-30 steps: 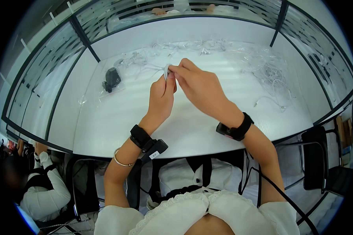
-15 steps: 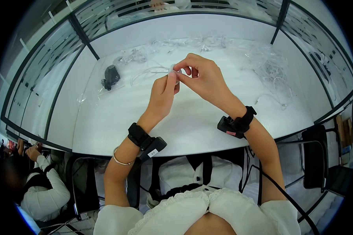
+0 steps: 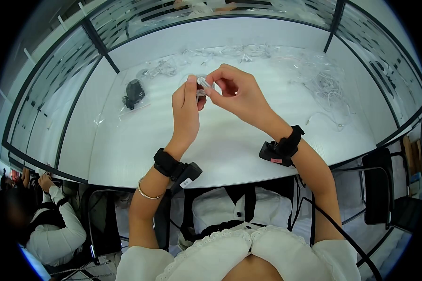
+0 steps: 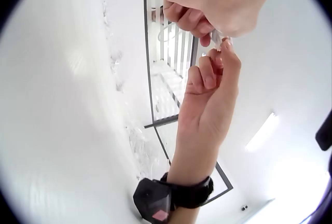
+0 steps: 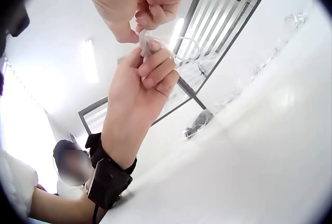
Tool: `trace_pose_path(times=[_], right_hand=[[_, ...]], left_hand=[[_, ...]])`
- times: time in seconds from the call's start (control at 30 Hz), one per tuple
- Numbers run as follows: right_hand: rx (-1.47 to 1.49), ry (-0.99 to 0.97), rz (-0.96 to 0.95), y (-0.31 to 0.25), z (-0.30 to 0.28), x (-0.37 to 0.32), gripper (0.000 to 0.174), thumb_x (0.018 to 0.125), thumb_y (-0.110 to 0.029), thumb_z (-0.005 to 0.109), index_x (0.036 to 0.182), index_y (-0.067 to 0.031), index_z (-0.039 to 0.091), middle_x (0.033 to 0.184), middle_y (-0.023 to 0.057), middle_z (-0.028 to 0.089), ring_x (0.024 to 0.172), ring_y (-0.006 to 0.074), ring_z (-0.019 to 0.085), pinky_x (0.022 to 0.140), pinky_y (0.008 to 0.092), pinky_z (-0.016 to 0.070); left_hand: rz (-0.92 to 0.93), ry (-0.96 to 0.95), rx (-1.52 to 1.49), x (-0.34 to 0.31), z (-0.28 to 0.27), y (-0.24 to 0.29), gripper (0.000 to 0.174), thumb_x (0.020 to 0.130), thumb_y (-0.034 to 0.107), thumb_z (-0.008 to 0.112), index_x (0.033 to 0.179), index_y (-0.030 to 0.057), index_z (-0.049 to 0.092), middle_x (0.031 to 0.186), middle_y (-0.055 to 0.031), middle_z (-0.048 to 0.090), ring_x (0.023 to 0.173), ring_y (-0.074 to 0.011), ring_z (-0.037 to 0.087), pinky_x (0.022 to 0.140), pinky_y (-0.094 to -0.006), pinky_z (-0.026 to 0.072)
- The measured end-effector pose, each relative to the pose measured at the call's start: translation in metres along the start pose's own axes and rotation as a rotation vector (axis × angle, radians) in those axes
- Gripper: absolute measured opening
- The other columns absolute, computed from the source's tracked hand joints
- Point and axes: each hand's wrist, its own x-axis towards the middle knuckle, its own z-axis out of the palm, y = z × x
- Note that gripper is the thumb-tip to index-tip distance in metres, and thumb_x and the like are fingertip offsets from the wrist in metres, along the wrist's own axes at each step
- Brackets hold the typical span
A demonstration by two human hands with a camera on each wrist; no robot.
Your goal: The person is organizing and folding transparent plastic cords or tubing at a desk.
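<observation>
A small coil of white cable (image 3: 201,84) is held up over the table between both hands. My left hand (image 3: 185,112) grips the coil from the left, with the thumb along its near side. From the right, my right hand (image 3: 241,96) pinches the coil between thumb and index finger, its other fingers curled in. In the right wrist view the bunched white cable (image 5: 143,40) sits at both sets of fingertips, and a thin loop of it sticks out beyond the left hand (image 5: 135,92). The left wrist view shows the right hand (image 4: 207,99) at the cable's end, partly hidden.
On the white table (image 3: 211,154), a clear bag with a black item (image 3: 135,93) lies at the left. Tangled white cables (image 3: 326,89) in clear plastic are at the right, with more bagged cables (image 3: 244,55) along the back. Low partitions (image 3: 211,29) surround the table.
Both hands have shifted slightly, the left one turning more upright. The cable's loose length that stretched out leftward half a second ago is now largely hidden behind the left hand.
</observation>
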Motion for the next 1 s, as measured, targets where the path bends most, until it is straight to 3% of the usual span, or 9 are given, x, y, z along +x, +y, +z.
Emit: trace_pose_path(times=[0.2,0.3,0.4,0.53,0.63,0.73,0.83,1.0], right_hand=[[0.117,-0.097,0.001,0.008,-0.004,0.001,0.014,0.081,-0.012,0.067,0.089,-0.004,0.058,0.067,-0.0026,0.04,0.06,0.0062,0.039,0.053,0.0214,0.0347],[0.214,-0.133,0.072,0.017,-0.005,0.006,0.018,0.081,-0.016,0.069,0.088,-0.0039,0.058,0.067,-0.003,0.043,0.06,0.0059,0.041,0.054,0.0215,0.0354],[0.013,-0.117,0.178,0.016,-0.003,0.005,0.024,0.081,-0.025,0.069,0.084,-0.0027,0.06,0.066,-0.001,0.05,0.059,0.0074,0.044,0.054,0.0231,0.037],[-0.192,-0.159,0.208,0.005,-0.011,0.006,0.035,0.082,-0.036,0.067,0.076,-0.0014,0.063,0.068,0.0027,0.056,0.057,0.0118,0.046,0.054,0.0265,0.0388],[-0.282,-0.155,0.196,0.003,-0.014,0.002,0.033,0.083,-0.034,0.066,0.079,-0.0016,0.062,0.067,0.0022,0.055,0.057,0.0118,0.046,0.053,0.027,0.0385],[-0.213,-0.072,0.094,0.0,-0.014,0.002,0.029,0.084,-0.03,0.066,0.081,-0.0014,0.061,0.067,0.0021,0.054,0.056,0.0108,0.045,0.053,0.0261,0.0379],[-0.079,-0.02,0.047,-0.001,-0.011,0.002,0.024,0.084,-0.024,0.068,0.083,-0.0013,0.059,0.067,0.002,0.053,0.057,0.0091,0.044,0.052,0.0245,0.037],[-0.026,0.005,0.057,-0.002,-0.002,0.002,0.021,0.081,-0.019,0.07,0.082,-0.0023,0.057,0.069,0.0016,0.054,0.057,0.0083,0.046,0.051,0.0238,0.0384]], left_hand=[[-0.038,-0.019,-0.07,-0.001,0.006,0.008,0.039,0.099,0.032,0.044,0.071,0.0059,0.052,0.06,0.0061,0.036,0.051,-0.0032,0.029,0.045,-0.0216,0.0209],[-0.022,-0.01,-0.031,0.001,0.003,0.005,0.039,0.099,0.03,0.044,0.073,0.0039,0.054,0.061,0.0062,0.039,0.051,-0.0038,0.029,0.046,-0.0216,0.0229],[0.246,0.026,0.305,0.002,-0.003,-0.012,0.036,0.099,0.026,0.045,0.076,0.0002,0.057,0.054,-0.0017,0.044,0.047,-0.0089,0.038,0.045,-0.0264,0.0293],[0.439,0.015,0.715,-0.001,-0.007,-0.003,0.028,0.096,0.019,0.048,0.076,0.0024,0.056,0.055,-0.0092,0.052,0.043,-0.0201,0.042,0.045,-0.031,0.0335],[0.452,-0.039,0.728,0.001,-0.005,-0.007,0.03,0.097,0.022,0.047,0.076,0.0024,0.057,0.055,-0.0083,0.053,0.044,-0.0174,0.043,0.046,-0.0308,0.034],[0.322,-0.019,0.467,0.002,-0.001,-0.001,0.034,0.099,0.025,0.044,0.077,0.0016,0.057,0.054,-0.0064,0.051,0.046,-0.0137,0.041,0.047,-0.0294,0.0334],[0.291,0.016,0.428,0.006,-0.003,-0.003,0.037,0.1,0.027,0.042,0.078,0.0005,0.057,0.053,-0.0046,0.046,0.048,-0.0111,0.039,0.048,-0.0283,0.0323],[0.335,0.084,0.43,0.008,-0.004,-0.002,0.04,0.1,0.028,0.041,0.076,-0.0002,0.056,0.054,-0.0037,0.044,0.049,-0.0111,0.037,0.048,-0.0282,0.0311]])
